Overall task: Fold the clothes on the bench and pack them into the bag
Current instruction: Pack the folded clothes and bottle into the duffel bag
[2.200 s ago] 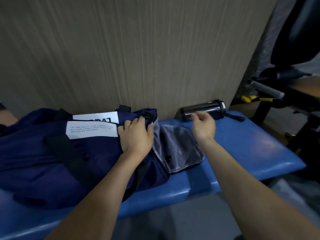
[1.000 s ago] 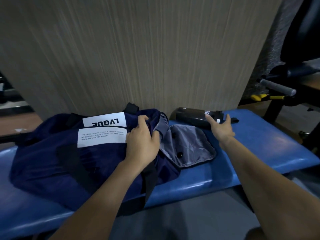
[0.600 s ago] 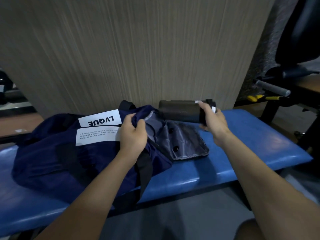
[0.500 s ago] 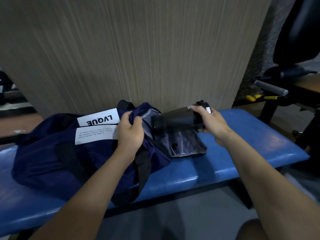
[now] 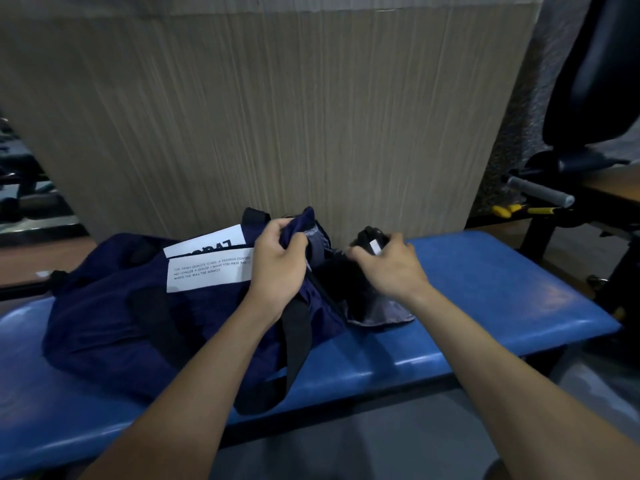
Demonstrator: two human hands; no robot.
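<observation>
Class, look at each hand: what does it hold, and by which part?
Left hand grips the bag by its opening edge; right hand holds the dark bottle near its cap end.

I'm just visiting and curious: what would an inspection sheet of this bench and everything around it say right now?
Surface: blue padded bench, set against a wood-grain panel.
Job's things: navy bag lies on the bench, white printed labels on top, grey-lined flap folded open; no loose clothes seen.
Clutter: dark bottle, its far end going into the bag's opening.
Grips: left hand pinches the bag's rim and holds it up; right hand grips the bottle.
Cables: nothing seen; black bag strap hangs over the bench's front edge.
Surroundings: gym machine with a grey bar and yellow-handled parts to the right.
</observation>
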